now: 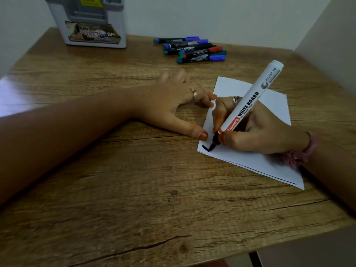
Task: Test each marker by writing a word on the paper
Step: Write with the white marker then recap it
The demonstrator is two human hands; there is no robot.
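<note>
While the right hand point(256, 130) grips the marker point(248, 105), tip down-left on the paper point(250, 160), the flat, open left hand point(173, 105) pins its edge.

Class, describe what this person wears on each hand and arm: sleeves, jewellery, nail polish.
Both forearms are bare, with no sleeves. The left hand has a thin metal ring and orange-red nail polish. The right hand has a silver ring, similar polish, and a fuzzy pink scrunchie round the wrist.

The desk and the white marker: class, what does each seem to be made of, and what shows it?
Desk: looks like matte wood or a wood-grain laminate, with brown grain lines and dark crack-like streaks; which one, I cannot tell.
White marker: probably smooth plastic, from its even white barrel with crisp printed lettering.
</note>
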